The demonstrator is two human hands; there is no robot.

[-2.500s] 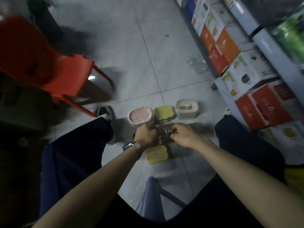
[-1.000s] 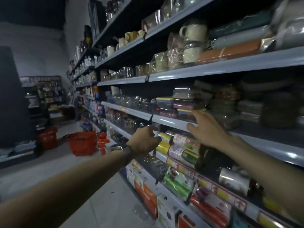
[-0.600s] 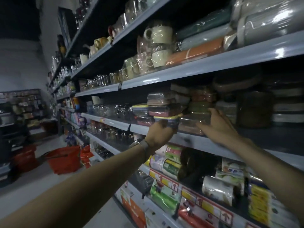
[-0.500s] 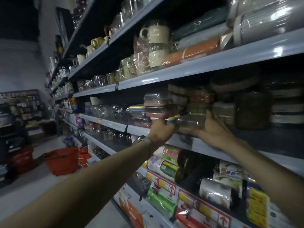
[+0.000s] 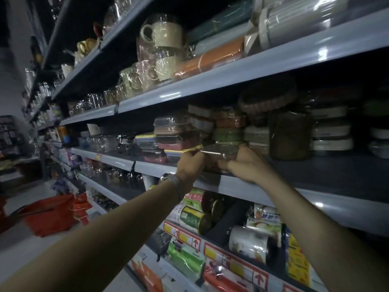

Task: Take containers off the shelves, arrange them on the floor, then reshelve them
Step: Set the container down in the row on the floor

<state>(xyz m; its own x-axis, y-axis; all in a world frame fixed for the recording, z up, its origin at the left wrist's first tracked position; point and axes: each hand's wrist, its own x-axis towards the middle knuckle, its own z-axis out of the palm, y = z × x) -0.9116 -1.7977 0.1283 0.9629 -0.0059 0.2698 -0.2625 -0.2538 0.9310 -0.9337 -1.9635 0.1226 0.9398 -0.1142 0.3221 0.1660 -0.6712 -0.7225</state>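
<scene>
- Two hands on one item: my L hand [image 5: 190, 165] and R hand [image 5: 245, 165] flank a clear film-wrapped plastic container [image 5: 221, 153].
- L fingers [image 5: 194, 155] curl round its left end. R thumb lies up its right side, R fingers grip its front.
- Container sits at the front edge of the grey metal shelf [image 5: 231, 184], just right of stacked pink and brown lidded boxes [image 5: 174, 135].
- Silver watch [image 5: 168, 179] on L wrist.

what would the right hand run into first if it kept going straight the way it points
The right hand grips the clear container; straight on, likely the stacked tubs behind it, though depth is unclear.
</scene>
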